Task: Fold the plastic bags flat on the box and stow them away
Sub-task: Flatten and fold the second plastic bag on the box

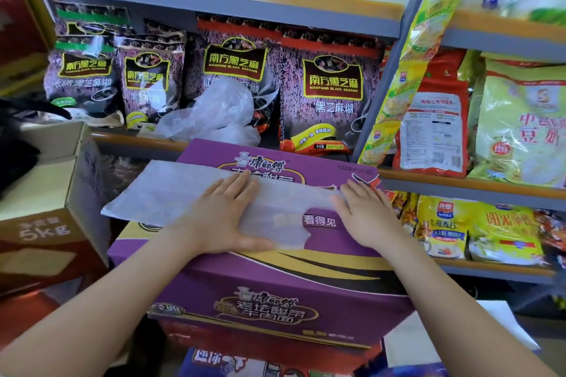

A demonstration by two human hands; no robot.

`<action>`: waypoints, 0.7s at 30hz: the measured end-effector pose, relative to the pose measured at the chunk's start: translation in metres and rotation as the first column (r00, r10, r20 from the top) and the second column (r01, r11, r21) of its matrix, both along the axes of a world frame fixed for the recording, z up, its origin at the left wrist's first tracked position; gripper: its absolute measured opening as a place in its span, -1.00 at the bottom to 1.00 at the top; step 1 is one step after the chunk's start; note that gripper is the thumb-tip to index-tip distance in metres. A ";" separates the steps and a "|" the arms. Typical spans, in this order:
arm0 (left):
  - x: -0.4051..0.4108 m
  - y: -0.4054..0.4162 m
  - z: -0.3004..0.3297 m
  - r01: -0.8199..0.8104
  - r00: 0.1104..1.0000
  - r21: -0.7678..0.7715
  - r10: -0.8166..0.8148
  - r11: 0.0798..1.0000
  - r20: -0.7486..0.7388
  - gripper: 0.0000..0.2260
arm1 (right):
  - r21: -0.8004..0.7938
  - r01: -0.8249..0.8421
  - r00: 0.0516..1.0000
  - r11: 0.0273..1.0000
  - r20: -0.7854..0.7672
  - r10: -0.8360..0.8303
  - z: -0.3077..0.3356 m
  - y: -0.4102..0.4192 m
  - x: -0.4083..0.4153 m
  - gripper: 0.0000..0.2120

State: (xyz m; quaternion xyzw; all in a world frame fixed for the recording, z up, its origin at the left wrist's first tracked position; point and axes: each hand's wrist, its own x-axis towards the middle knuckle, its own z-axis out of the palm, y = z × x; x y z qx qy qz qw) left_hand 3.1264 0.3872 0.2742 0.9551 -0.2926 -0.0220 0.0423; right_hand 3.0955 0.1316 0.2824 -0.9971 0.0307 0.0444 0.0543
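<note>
A purple box (pixel 275 285) carries a flattened plastic bag (pixel 171 193); behind, the shelf (pixel 137 141) holds what looks like crumpled bags (pixel 214 113).

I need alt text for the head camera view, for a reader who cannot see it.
Left hand and right hand press a translucent plastic bag flat on a purple noodle carton. Behind it, a crumpled plastic bag lies on a shelf among black sesame packets.

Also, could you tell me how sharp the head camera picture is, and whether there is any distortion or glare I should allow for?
In the head view, the centre is sharp: both hands, left hand and right hand, pressing flat on the plastic bag atop the purple box. The wide lens bows the shelf edge, and the edges go soft. The crumpled bag is pale, with little detail.
</note>
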 end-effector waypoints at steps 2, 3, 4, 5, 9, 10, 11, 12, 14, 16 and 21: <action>-0.010 -0.004 0.000 0.066 0.998 -0.043 -0.065 0.997 0.015 0.15 | 0.013 -0.067 0.997 0.998 0.048 0.066 0.008 0.008 0.008 -0.51; -0.017 -0.007 0.001 0.110 0.994 -0.070 -0.109 0.991 0.015 0.08 | -0.004 -0.094 0.994 0.996 0.056 0.094 0.011 0.012 0.013 -0.53; -0.023 -0.011 0.001 0.154 0.988 -0.103 -0.152 0.983 0.025 -0.02 | -0.030 -0.108 0.992 0.994 0.056 0.110 0.013 0.016 0.017 -0.52; -0.030 -0.015 0.000 0.197 0.980 -0.134 -0.191 0.971 0.058 -0.13 | -0.052 -0.106 0.993 0.993 0.049 0.108 0.015 0.018 0.021 -0.49; -0.050 -0.028 -0.009 0.270 0.955 -0.185 -0.238 0.945 0.178 -0.37 | 0.059 -0.054 0.998 0.997 -0.025 0.055 0.019 0.018 0.025 -0.42; -0.055 -0.030 -0.012 0.268 0.956 -0.185 -0.238 0.945 0.170 -0.37 | 0.114 -0.049 0.998 0.992 -0.036 0.053 0.019 0.016 0.025 -0.48; -0.061 -0.033 -0.015 0.270 0.954 -0.172 -0.239 0.947 0.180 -0.36 | 0.149 -0.053 0.997 0.987 -0.045 0.060 0.018 0.014 0.024 -0.55; -0.067 -0.035 -0.019 0.272 0.948 -0.146 -0.239 0.951 0.212 -0.36 | 0.167 -0.062 0.996 0.984 -0.049 0.071 0.018 0.011 0.021 -0.60; -0.075 -0.039 -0.026 0.295 0.926 -0.081 -0.264 0.952 0.271 -0.37 | 0.204 -0.094 0.991 0.974 -0.071 0.111 0.019 0.004 0.013 -0.62; -0.080 -0.040 -0.031 0.346 0.893 -0.071 -0.305 0.936 0.332 -0.42 | 0.348 -0.128 0.983 0.929 -0.079 0.165 0.022 -0.006 0.005 -0.69; -0.080 -0.037 -0.042 0.493 0.837 -0.290 -0.357 0.820 0.414 -0.71 | 0.778 -0.044 0.942 0.626 -0.176 0.284 0.030 -0.021 -0.013 -0.61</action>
